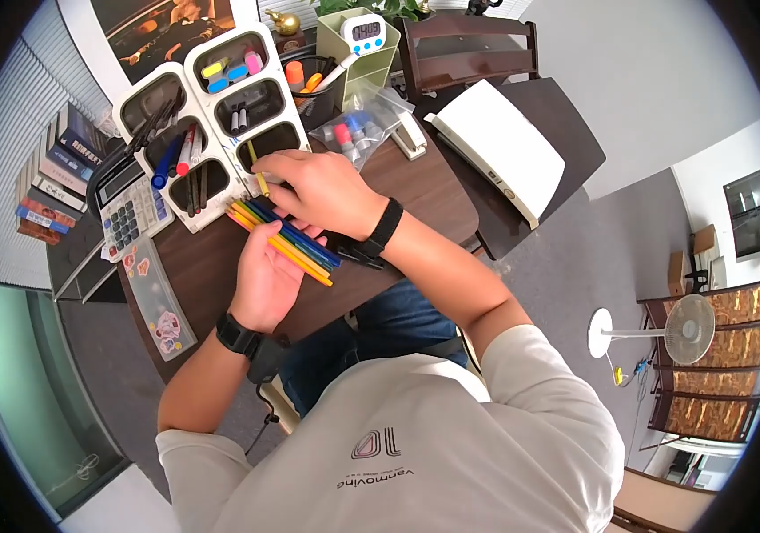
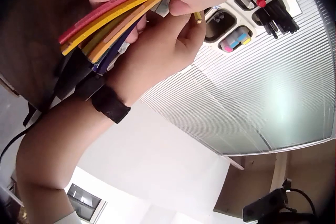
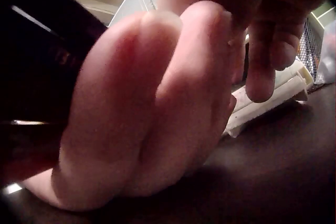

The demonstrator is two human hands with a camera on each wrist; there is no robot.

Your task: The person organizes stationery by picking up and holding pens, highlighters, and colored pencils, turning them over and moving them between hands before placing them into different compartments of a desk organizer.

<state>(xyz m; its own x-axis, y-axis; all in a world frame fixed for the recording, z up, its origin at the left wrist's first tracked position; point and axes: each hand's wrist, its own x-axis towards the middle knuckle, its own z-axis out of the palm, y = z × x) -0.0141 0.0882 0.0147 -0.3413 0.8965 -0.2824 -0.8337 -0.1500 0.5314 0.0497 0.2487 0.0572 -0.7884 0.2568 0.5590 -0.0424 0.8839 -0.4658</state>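
Note:
My left hand (image 1: 266,280) holds a bundle of coloured pencils (image 1: 307,259), yellow, green and blue among them, over the table. In the left wrist view, red, yellow and orange pencils (image 2: 121,7) fan out beneath its fingers. Just above the bundle, my right hand (image 1: 331,188) pinches a yellow pencil (image 1: 260,178) between thumb and fingers. That pencil slants over the nearest right compartment of a white desk organizer (image 1: 198,96). Curled fingers (image 3: 115,108) fill most of the right wrist view and hide what lies behind them.
Other organizer compartments hold highlighters (image 1: 230,73), markers (image 1: 186,149) and dark pens. Beyond are a black mesh pen cup (image 1: 318,107), a timer (image 1: 364,32), a clear bag (image 1: 364,133) and a stapler (image 1: 409,138). A calculator (image 1: 131,218) and a stickered case (image 1: 156,298) lie at left.

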